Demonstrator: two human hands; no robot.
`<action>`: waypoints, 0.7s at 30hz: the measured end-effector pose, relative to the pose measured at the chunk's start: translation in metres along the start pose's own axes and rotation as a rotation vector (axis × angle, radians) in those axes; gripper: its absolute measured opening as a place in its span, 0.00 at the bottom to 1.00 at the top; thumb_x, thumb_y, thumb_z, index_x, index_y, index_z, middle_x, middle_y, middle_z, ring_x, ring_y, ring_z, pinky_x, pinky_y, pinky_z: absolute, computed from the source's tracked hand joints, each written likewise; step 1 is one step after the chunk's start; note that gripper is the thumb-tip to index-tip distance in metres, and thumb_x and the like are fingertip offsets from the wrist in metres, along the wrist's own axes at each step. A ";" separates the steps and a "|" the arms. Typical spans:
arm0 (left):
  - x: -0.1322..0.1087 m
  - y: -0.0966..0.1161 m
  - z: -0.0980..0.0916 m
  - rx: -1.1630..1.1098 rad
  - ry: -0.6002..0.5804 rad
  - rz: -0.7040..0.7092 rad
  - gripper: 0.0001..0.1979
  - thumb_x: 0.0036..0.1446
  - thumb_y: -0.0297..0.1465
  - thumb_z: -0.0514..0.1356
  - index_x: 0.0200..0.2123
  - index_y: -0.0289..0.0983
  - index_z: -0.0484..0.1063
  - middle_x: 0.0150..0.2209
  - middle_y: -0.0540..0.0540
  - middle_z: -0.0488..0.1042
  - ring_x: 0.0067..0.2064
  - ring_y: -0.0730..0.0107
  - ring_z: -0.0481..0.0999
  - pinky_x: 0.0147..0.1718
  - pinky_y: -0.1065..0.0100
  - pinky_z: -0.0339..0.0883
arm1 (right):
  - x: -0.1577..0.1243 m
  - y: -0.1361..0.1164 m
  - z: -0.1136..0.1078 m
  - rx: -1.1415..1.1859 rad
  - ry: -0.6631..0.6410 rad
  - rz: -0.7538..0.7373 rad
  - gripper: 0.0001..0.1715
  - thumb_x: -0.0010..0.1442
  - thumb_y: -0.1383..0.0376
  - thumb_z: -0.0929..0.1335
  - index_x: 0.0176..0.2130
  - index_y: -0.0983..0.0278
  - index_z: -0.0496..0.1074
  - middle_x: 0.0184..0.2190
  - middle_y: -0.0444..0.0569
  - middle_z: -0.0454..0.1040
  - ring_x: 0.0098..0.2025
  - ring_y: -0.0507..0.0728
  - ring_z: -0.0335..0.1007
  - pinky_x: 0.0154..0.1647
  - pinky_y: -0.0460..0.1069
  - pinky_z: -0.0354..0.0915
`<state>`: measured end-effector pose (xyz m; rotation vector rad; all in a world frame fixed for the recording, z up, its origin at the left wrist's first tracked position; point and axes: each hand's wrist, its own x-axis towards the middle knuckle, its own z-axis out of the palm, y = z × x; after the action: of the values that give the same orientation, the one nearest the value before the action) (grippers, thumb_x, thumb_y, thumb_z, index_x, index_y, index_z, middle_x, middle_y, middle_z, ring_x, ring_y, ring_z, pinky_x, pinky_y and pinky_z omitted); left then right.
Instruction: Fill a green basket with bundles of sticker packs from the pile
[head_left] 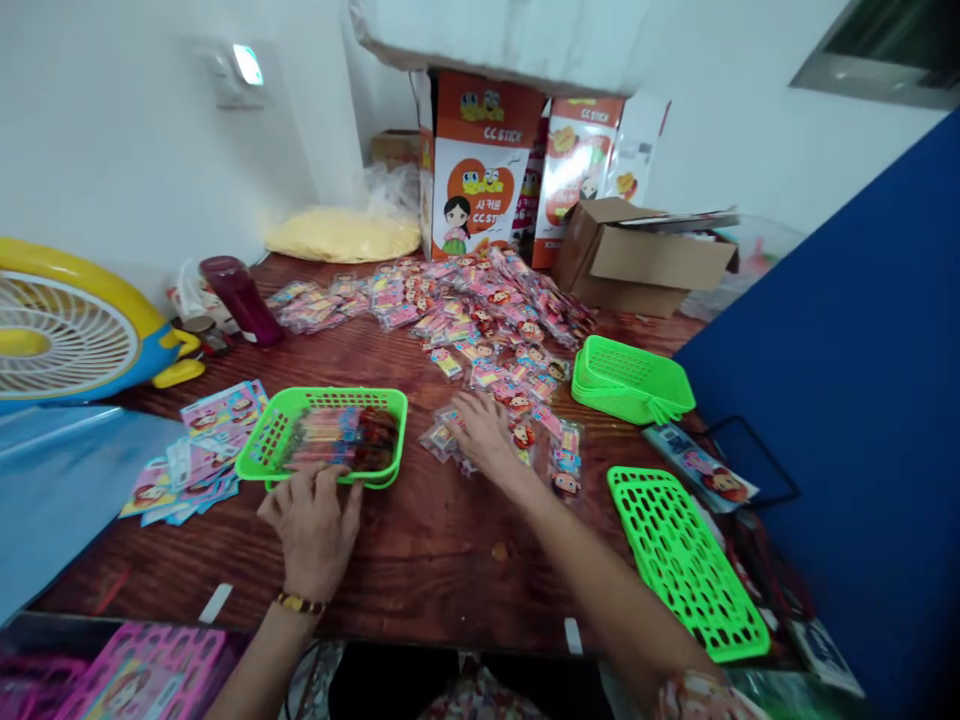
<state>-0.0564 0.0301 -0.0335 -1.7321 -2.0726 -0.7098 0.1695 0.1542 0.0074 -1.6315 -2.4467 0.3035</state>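
From where I stand, bare wood of the table (442, 580) runs between left hand (315, 525) and right hand (486, 435). Left fingers bend at the near rim of the green basket (403, 425), where colourful packets (337, 435) look blurred. Right fingers curl over loose packets (437, 442); I cannot tell if either hand grips.
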 end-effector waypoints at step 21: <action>-0.007 0.059 0.047 -0.350 -0.552 0.067 0.09 0.59 0.36 0.60 0.42 0.41 0.71 0.43 0.45 0.72 0.47 0.57 0.67 0.46 0.58 0.60 | -0.043 -0.008 0.038 -0.072 -0.108 -0.263 0.25 0.61 0.63 0.67 0.57 0.65 0.67 0.55 0.59 0.70 0.56 0.66 0.61 0.59 0.65 0.51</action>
<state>0.0054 0.0590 -0.0669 -2.4017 -2.3199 -0.6566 0.1691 0.1089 -0.0290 -1.3267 -2.7440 0.2732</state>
